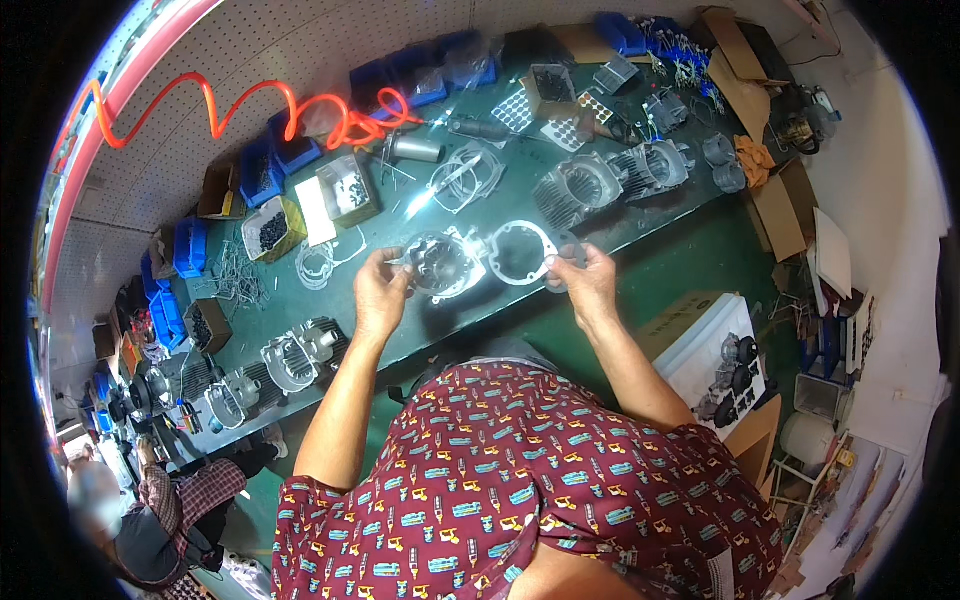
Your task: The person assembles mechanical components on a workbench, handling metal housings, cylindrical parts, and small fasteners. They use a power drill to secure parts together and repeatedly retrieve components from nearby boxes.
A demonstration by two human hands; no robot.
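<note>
My left hand (381,292) is closed at the left rim of a round, finned metal housing (441,268), fingers and thumb against its edge. The housing's open face is turned up toward me. Just right of it, a flat, light grey ring with small lugs (497,271) is held up by my right hand (590,287), thumb on its right edge. A dark, rounded piece partly shows behind that ring, by the right fingers; its kind is unclear. Both hands are over the front edge of the green bench (400,225).
Finned motor housings (578,190) stand on the bench at right, more (290,362) at left. Coiled wire (468,178) lies behind my hands. Blue bins (262,172) line the back beneath an orange coiled hose (290,115). Another person (150,520) sits at lower left.
</note>
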